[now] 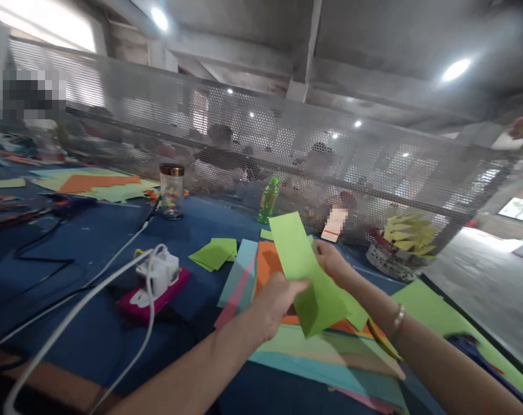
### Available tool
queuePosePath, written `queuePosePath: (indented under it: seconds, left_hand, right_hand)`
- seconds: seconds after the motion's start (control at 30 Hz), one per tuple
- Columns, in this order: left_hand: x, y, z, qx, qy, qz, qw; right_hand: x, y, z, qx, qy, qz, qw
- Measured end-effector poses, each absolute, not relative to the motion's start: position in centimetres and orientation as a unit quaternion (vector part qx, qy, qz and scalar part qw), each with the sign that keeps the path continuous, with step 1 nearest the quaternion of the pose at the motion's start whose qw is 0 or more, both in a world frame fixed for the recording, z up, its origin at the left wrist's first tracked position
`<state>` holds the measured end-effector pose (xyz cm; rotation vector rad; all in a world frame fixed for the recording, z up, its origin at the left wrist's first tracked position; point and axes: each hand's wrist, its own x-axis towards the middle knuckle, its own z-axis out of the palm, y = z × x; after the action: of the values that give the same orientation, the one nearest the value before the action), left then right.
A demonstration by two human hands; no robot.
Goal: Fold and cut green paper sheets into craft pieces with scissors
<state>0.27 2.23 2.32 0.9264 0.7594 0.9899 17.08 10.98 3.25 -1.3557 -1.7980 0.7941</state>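
A bent sheet of light green paper (294,248) is held up between my two hands. My left hand (272,302) pinches its near side, with the thumb lying across the front. At the sheet's far right edge, the fingers of my right hand (334,264) are closed on the paper, partly hidden behind it. Below both hands lies a spread stack of coloured paper (313,360) in green, orange, blue and pink. Beside my right forearm is a yellow curved object (380,340), partly covered. Small green paper pieces (213,253) lie left of the stack.
A magenta power strip (179,286) with white plugs and cables lies at left. Behind stand a lidded jar (171,193) and green bottle (268,202) before a perforated metal screen (261,138). A basket of yellow-green strips (393,262) and dark blue-handled tool (473,349) are right.
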Motion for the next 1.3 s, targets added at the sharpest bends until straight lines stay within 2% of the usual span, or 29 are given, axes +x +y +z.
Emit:
queuePosePath:
  seconds: [0.13, 0.3, 0.47, 0.53, 0.63, 0.77, 1.0, 1.13, 1.3]
  left_hand:
    - [1.0, 1.9, 0.5, 0.506, 0.434, 0.337, 0.665]
    - [0.6, 1.9, -0.1, 0.576, 0.447, 0.352, 0.587]
    - [-1.1, 2.1, 1.7, 0.772, 0.513, 0.305, 0.220]
    - [-1.4, 2.2, 2.6, 0.799, 0.501, 0.312, 0.116]
    - [-1.3, 2.2, 3.4, 0.831, 0.440, 0.322, 0.114]
    - [-1.0, 1.7, 3.6, 0.845, 0.410, 0.312, 0.142]
    - [-2.5, 0.0, 1.3, 0.905, 0.324, 0.169, 0.219]
    - [-3.5, -0.9, 0.3, 0.934, 0.289, 0.136, 0.158]
    - [-3.7, -1.7, -0.2, 0.947, 0.292, 0.115, 0.068]
  right_hand:
    - [23.6, 7.4, 3.9, -0.567, -0.635, 0.348, 0.392]
    - [25.7, 2.3, 2.4, -0.562, -0.593, 0.396, 0.419]
    - [23.4, -0.4, 1.1, -0.515, -0.567, 0.473, 0.436]
    - [22.5, -1.0, 1.0, -0.515, -0.576, 0.470, 0.426]
    - [21.3, -1.7, 0.8, -0.513, -0.585, 0.484, 0.401]
    - [20.1, -2.7, 0.3, -0.517, -0.622, 0.491, 0.324]
    - [19.4, -3.5, 0.2, -0.472, -0.778, 0.329, 0.252]
    - [19.4, -3.6, 0.2, -0.463, -0.805, 0.270, 0.253]
    - [19.7, -3.3, -1.1, -0.529, -0.752, 0.282, 0.274]
